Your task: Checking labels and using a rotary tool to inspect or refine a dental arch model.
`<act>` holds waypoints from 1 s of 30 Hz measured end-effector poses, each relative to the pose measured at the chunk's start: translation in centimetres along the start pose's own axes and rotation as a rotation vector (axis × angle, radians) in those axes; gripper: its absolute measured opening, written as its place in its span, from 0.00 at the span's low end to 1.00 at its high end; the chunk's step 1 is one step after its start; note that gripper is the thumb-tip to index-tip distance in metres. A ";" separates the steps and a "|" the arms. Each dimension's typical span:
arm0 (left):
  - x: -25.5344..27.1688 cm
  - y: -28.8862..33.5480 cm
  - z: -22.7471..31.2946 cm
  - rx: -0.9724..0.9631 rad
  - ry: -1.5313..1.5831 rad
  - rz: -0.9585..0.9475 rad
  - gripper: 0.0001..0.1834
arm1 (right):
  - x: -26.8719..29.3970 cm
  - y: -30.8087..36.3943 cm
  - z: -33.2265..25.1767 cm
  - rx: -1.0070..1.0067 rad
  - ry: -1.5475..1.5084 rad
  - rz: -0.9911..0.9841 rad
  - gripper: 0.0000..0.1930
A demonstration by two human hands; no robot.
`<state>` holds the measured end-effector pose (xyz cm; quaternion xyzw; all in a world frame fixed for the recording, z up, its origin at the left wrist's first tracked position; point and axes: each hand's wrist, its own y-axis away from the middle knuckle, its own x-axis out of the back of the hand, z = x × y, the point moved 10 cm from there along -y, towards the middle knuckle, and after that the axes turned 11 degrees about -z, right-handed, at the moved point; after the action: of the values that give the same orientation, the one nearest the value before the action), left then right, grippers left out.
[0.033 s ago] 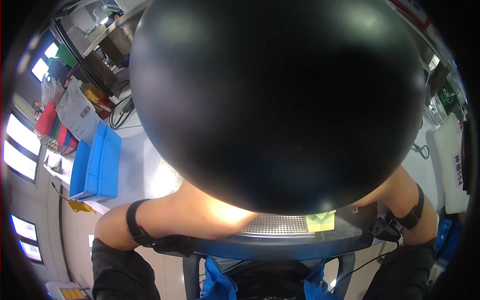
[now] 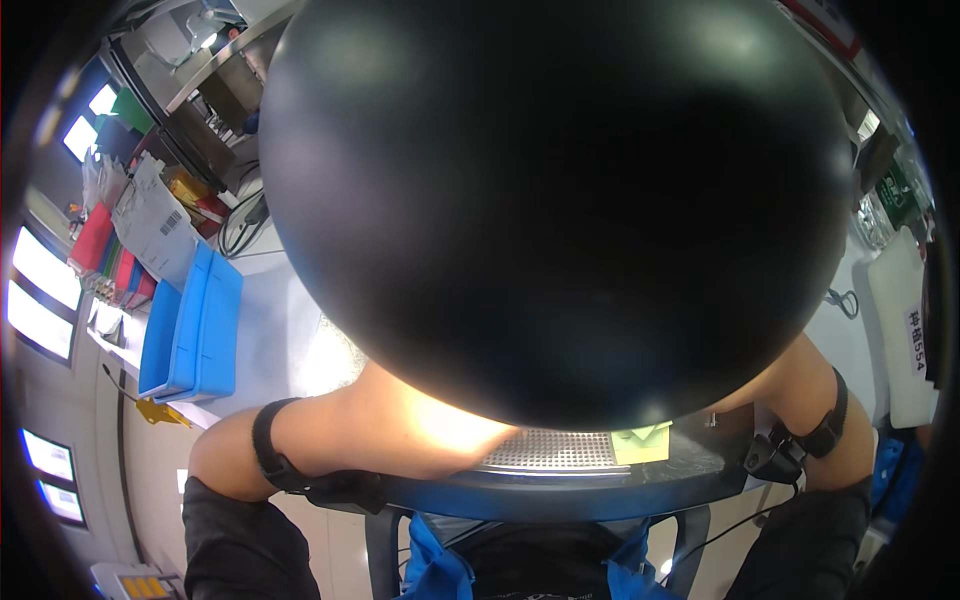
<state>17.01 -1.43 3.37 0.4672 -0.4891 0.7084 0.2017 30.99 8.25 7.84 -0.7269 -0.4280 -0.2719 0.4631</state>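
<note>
A large, smooth black rounded object (image 2: 560,220) fills the middle of the head view and hides both of my hands. My left forearm (image 2: 360,430), with a black strap round it, rests along the bench edge and passes behind this object. On the other side, my right forearm (image 2: 790,385) also runs in behind it, likewise strapped. Between the arms, a perforated metal plate (image 2: 560,450) shows on the dark work surface (image 2: 690,455). Pale green paper slips (image 2: 650,445) lie at its right end. What my hands hold or touch cannot be seen.
Blue plastic bins (image 2: 215,325) stand at the left, beside a stack of red and green items (image 2: 110,255) and a white sheet (image 2: 160,220). Black cables (image 2: 240,225) lie behind them. A labelled white container (image 2: 897,325) stands at the far right. A cable (image 2: 735,523) hangs from the right arm's device.
</note>
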 end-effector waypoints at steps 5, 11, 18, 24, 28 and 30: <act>-0.4 -0.2 0.1 0.029 -0.015 -0.029 0.08 | -0.3 0.6 0.6 0.075 0.009 0.203 0.16; -0.4 -0.3 0.6 -0.032 -0.063 0.016 0.09 | -0.7 -0.1 -2.1 0.005 0.143 0.104 0.16; -0.4 -1.2 0.3 0.091 -0.152 -0.177 0.11 | -0.1 0.7 -1.4 0.232 0.055 0.270 0.17; -0.8 0.1 -0.4 0.060 0.017 0.044 0.09 | -0.4 0.8 -0.7 0.053 -0.067 0.153 0.16; -1.1 0.3 -0.3 0.039 -0.014 0.037 0.08 | -0.9 -0.4 -0.4 0.017 0.042 0.055 0.17; -1.0 0.1 -0.5 0.068 -0.039 0.040 0.08 | -0.4 -0.5 -0.6 0.012 0.117 0.065 0.17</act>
<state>17.23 -0.84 2.40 0.4779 -0.4779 0.7191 0.1621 30.36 7.65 7.97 -0.7205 -0.3781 -0.2960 0.5003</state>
